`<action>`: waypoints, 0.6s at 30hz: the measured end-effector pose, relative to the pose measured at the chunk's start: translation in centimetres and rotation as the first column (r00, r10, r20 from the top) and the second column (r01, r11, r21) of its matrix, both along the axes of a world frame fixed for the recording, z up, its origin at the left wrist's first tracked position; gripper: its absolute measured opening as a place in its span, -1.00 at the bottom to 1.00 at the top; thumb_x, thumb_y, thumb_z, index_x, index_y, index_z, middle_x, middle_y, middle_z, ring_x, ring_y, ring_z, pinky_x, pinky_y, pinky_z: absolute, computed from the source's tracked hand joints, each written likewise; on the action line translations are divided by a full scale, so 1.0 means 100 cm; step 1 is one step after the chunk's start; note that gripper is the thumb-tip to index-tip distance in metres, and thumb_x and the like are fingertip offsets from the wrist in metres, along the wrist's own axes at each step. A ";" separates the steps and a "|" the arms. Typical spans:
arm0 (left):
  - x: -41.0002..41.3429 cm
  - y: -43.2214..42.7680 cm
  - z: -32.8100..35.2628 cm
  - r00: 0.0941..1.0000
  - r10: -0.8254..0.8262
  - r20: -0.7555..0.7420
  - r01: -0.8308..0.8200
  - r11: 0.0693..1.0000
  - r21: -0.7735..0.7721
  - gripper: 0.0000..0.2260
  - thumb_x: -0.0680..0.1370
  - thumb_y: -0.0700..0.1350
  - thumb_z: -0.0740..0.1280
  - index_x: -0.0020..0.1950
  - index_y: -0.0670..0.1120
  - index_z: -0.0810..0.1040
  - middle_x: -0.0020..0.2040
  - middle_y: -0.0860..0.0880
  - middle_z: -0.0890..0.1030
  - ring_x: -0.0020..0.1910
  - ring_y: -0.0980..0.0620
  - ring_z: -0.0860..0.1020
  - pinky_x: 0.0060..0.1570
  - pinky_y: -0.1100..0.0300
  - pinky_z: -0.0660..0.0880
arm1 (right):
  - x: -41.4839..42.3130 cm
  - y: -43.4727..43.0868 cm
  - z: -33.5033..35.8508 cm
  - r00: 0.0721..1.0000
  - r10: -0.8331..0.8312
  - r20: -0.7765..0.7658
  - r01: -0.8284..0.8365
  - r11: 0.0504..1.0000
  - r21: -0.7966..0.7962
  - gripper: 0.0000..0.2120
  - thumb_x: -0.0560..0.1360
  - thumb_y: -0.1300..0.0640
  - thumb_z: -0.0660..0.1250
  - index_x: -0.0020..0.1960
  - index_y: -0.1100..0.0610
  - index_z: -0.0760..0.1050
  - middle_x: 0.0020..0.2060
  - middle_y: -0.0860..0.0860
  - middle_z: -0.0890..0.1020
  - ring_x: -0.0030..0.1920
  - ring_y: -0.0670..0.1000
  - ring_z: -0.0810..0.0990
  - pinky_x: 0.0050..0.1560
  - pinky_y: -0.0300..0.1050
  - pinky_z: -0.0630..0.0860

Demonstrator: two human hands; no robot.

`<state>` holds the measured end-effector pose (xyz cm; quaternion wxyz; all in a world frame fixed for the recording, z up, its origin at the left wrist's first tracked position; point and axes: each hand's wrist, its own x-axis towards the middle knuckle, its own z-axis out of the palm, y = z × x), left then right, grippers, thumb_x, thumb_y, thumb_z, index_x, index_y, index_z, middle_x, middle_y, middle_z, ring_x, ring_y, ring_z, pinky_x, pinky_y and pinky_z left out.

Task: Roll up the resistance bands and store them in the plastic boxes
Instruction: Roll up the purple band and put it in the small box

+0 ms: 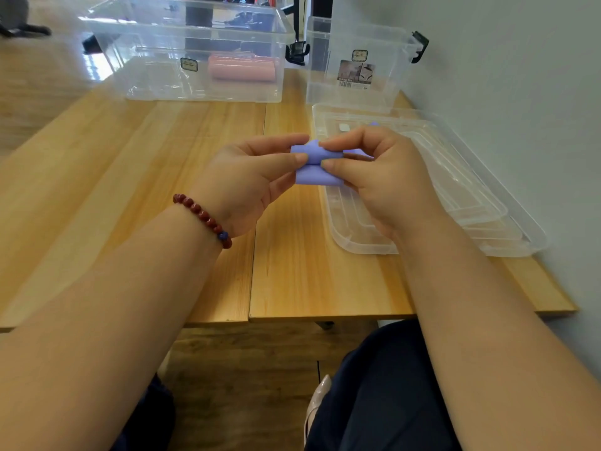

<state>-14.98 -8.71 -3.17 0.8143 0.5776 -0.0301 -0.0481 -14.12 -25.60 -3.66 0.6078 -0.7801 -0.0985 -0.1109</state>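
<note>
Left hand: fingers curled, thumb and forefinger pinching the left end of a lilac rubber resistance band; dark red bead bracelet on the wrist.
Right hand: fingers curled, pinching the band's right end.
Band: bunched into a short thick roll, held in the air between both hands, above the light wooden table.
Under the right hand: stacked clear plastic lids, lying flat by the wall.
Far left: large clear plastic box, open, with a pink rolled band inside.
Far right: smaller clear plastic box, open, with black latches.
Writing: dark-rimmed emblem on the large box, script unreadable; barcode sticker on the smaller box, print too small to read.
</note>
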 end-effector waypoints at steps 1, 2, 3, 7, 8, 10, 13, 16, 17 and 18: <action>0.000 0.000 0.000 1.000 0.001 0.009 -0.001 1.000 -0.003 -0.82 0.55 -0.38 0.28 0.04 -0.18 0.60 -0.12 -0.06 0.71 -0.11 0.08 0.69 -0.11 0.33 0.58 | 0.000 0.000 0.000 1.000 0.015 -0.009 -0.015 1.000 -0.007 -0.80 0.42 0.26 0.45 -0.11 -0.04 0.63 -0.05 0.00 0.70 0.03 -0.01 0.67 0.10 -0.01 0.61; 0.000 0.000 0.000 1.000 0.002 0.018 -0.002 1.000 -0.005 -0.82 0.55 -0.39 0.28 0.04 -0.18 0.59 -0.15 -0.04 0.71 -0.12 0.08 0.69 -0.11 0.33 0.58 | 0.000 0.000 0.000 0.999 0.036 -0.028 -0.036 0.999 -0.005 -0.82 0.42 0.23 0.46 -0.07 -0.03 0.63 -0.02 0.02 0.69 0.04 0.00 0.67 0.07 -0.01 0.62; 0.000 0.000 0.000 1.000 0.003 0.028 -0.002 1.000 -0.003 -0.81 0.55 -0.40 0.27 0.05 -0.18 0.59 -0.16 -0.03 0.71 -0.12 0.08 0.69 -0.11 0.33 0.58 | -0.001 0.000 0.000 0.997 0.057 -0.058 -0.056 0.998 0.019 -0.83 0.43 0.22 0.47 -0.03 0.00 0.62 0.00 0.05 0.68 0.05 0.02 0.67 0.03 -0.03 0.63; -0.001 0.001 0.000 0.999 0.002 0.049 -0.003 1.000 0.020 -0.79 0.55 -0.41 0.27 0.07 -0.18 0.58 -0.14 -0.04 0.70 -0.11 0.08 0.69 -0.10 0.32 0.58 | -0.003 0.001 0.002 0.994 0.067 -0.090 -0.060 0.995 0.083 -0.89 0.50 0.27 0.43 0.00 0.13 0.62 -0.04 0.13 0.70 -0.02 0.05 0.70 -0.03 -0.07 0.64; -0.001 0.000 0.000 0.999 0.001 0.047 -0.002 1.000 0.019 -0.79 0.55 -0.41 0.27 0.08 -0.18 0.58 -0.12 -0.04 0.70 -0.11 0.08 0.69 -0.10 0.32 0.57 | -0.003 0.001 0.002 0.995 0.057 -0.078 -0.051 0.996 0.080 -0.89 0.50 0.28 0.43 -0.01 0.13 0.63 -0.04 0.13 0.70 -0.02 0.06 0.70 0.00 -0.04 0.65; 0.000 0.001 -0.001 1.000 -0.006 0.029 0.005 1.000 0.017 -0.79 0.54 -0.39 0.29 0.12 -0.18 0.57 -0.06 -0.07 0.69 -0.08 0.07 0.69 -0.10 0.33 0.57 | -0.003 0.002 0.002 0.997 0.044 -0.064 -0.039 0.996 0.080 -0.87 0.49 0.30 0.42 -0.03 0.10 0.64 -0.05 0.12 0.71 -0.01 0.07 0.70 0.04 0.02 0.65; 0.001 0.001 -0.003 0.999 -0.039 0.004 0.039 0.998 0.048 -0.80 0.55 -0.36 0.30 0.14 -0.20 0.58 -0.05 -0.06 0.71 -0.05 0.08 0.68 -0.10 0.35 0.56 | -0.002 0.001 0.004 0.999 0.011 -0.046 -0.008 0.997 0.072 -0.83 0.47 0.33 0.43 -0.07 0.07 0.63 -0.09 0.06 0.70 0.00 0.07 0.69 0.06 0.06 0.64; 0.001 0.001 -0.003 0.999 -0.044 0.004 0.044 0.997 0.065 -0.81 0.55 -0.38 0.28 0.08 -0.19 0.60 -0.11 -0.03 0.71 -0.09 0.11 0.68 -0.13 0.37 0.55 | -0.003 0.001 0.005 1.000 -0.005 -0.025 0.006 0.998 0.064 -0.80 0.46 0.34 0.44 -0.11 0.04 0.62 -0.13 0.02 0.69 -0.02 0.05 0.69 0.03 0.01 0.65; 0.001 0.001 -0.003 0.999 -0.043 0.007 0.043 0.997 0.064 -0.81 0.56 -0.38 0.27 0.08 -0.19 0.60 -0.12 -0.03 0.71 -0.10 0.11 0.68 -0.13 0.37 0.55 | -0.003 0.001 0.005 1.000 -0.002 -0.024 0.004 0.997 0.072 -0.80 0.45 0.35 0.44 -0.12 0.04 0.61 -0.13 0.03 0.68 -0.05 0.03 0.69 -0.01 -0.03 0.65; 0.002 0.001 -0.003 0.999 -0.044 0.010 0.044 0.997 0.062 -0.80 0.56 -0.39 0.27 0.09 -0.19 0.60 -0.11 -0.03 0.71 -0.09 0.10 0.68 -0.13 0.36 0.55 | -0.004 0.001 0.005 1.000 0.006 -0.031 -0.004 0.996 0.088 -0.80 0.45 0.37 0.43 -0.12 0.07 0.61 -0.13 0.05 0.67 -0.09 0.00 0.69 -0.07 -0.09 0.65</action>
